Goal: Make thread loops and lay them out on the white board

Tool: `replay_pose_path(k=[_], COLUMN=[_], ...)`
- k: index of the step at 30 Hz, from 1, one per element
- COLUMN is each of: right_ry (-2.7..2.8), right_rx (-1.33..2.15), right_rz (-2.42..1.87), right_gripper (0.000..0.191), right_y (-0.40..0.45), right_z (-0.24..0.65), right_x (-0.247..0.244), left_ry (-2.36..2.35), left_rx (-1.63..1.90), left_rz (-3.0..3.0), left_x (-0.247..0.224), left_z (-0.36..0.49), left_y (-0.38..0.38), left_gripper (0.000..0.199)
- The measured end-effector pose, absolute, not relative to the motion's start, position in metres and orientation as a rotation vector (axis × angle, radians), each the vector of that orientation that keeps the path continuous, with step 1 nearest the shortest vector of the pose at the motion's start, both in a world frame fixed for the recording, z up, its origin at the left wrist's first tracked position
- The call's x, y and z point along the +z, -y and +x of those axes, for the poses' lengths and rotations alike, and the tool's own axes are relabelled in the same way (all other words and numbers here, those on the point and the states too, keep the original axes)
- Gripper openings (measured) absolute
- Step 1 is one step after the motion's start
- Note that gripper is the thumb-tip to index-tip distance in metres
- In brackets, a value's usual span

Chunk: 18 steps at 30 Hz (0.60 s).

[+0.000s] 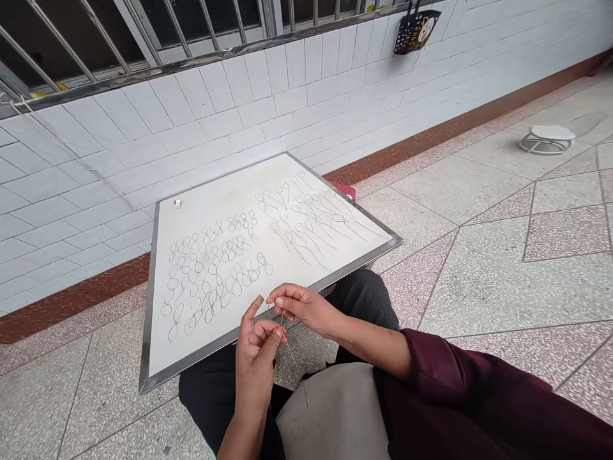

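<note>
My left hand (258,354), a tan wrap (259,300) on one raised fingertip, pinches a thin wire (290,351) whose free end slants down over my lap. Close beside it, at the near table edge, my right hand (304,310) has thumb and fingers pressed together on the upper part of the same wire, which seems to bend in a loop there. Whether it is metal wire or stiff cord is hard to tell. On the white table (215,191), rows of figure-eight wire loops (234,284) lie to the left. Single-loop wires with long straight tails (306,239) lie to the right.
A small red-and-white object (177,204) sits at the table's far left corner. A pale cloth (335,415) covers my lap, with a dark strand on it. Behind the table is a tiled wall (268,121) with a hanging dotted bag (416,32). A low white stool (547,137) stands on the right.
</note>
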State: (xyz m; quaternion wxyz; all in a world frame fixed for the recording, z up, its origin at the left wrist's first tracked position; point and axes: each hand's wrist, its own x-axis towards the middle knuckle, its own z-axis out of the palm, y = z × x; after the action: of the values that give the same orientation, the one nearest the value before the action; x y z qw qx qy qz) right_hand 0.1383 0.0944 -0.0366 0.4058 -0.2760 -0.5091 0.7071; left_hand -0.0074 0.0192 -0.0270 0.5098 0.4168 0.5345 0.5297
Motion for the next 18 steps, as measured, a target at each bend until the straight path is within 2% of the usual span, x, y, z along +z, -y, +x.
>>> replay_pose_path(k=[4, 9, 18], right_ry=[1.354, 1.44, 1.575], right_rx=[1.758, 1.853, 1.431], right_rz=[-0.782, -0.776, -0.892], right_gripper=[0.044, 0.043, 0.026], right_y=[-0.095, -0.081, -0.072], right_z=[0.137, 0.129, 0.115], right_x=[-0.042, -0.06, -0.076], left_ry=[-1.391, -1.445, -1.522], left_rx=[1.356, 1.452, 1.485], left_rz=[1.016, 1.004, 0.952], left_x=[-0.026, -0.023, -0.028], left_z=[-0.009, -0.012, -0.016], left_y=[-0.029, -0.033, -0.04], left_gripper=[0.07, 0.071, 0.074])
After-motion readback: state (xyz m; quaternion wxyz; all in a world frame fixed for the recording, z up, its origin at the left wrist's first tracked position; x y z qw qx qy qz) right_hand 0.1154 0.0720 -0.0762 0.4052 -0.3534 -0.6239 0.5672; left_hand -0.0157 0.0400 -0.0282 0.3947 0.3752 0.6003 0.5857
